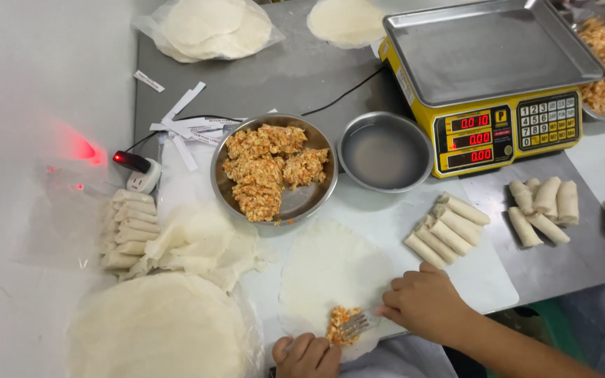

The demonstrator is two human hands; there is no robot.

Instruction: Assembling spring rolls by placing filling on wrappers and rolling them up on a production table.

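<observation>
Head view: right hand grips a fork, its tines pressing a small heap of orange filling onto the near edge of a round wrapper on the surface. Left hand rests curled at the wrapper's near rim, holding nothing. A bowl of filling sits farther back.

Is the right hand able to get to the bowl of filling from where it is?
Probably yes: the right hand holds a fork, and only the flat wrapper lies between it and the bowl.
</observation>
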